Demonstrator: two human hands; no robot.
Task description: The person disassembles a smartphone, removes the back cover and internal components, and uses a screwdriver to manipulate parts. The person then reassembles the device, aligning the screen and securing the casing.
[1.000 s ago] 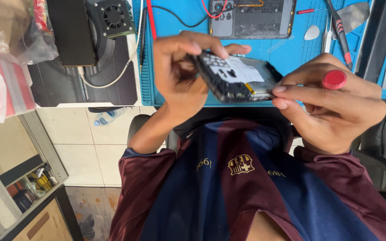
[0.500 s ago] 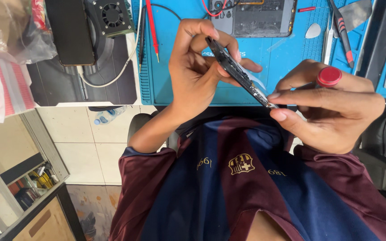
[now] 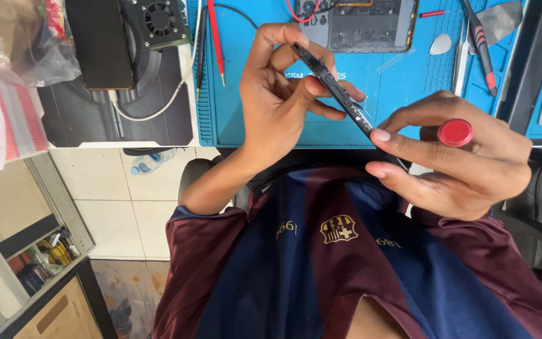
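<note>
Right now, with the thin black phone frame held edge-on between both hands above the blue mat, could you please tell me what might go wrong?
1. The thin black phone frame is pinched only by fingertips of the left hand and right hand, so it could slip and drop.
2. The right hand also holds a red-capped tool, which leaves fewer fingers to steady the frame.
3. A fall could land on the opened grey device lying on the blue work mat.
</note>
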